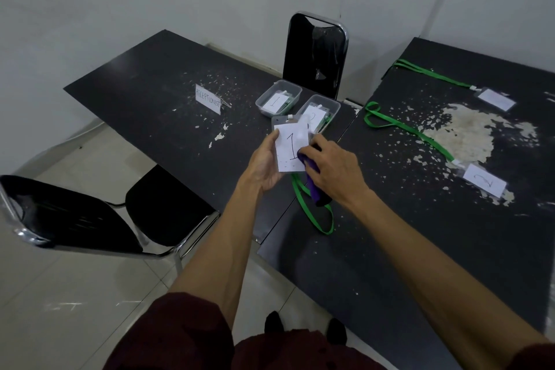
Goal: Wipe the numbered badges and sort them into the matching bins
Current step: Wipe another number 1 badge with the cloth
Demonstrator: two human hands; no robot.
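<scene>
Working above the dark bench (144,93), with the bin marked 1 (261,99) straight beyond the left hand (267,164) and the bin marked 2 (336,105) just past the right hand (333,170). Gripping the badge numbered 1 (289,144) by its left edge, long axis pointing at the bins, green lanyard (312,216) dangling below, purple cloth (313,186) clutched against its lower right corner. Looks mid-wipe; then probably a short reach ahead to bin 1, left hand nearer.
</scene>
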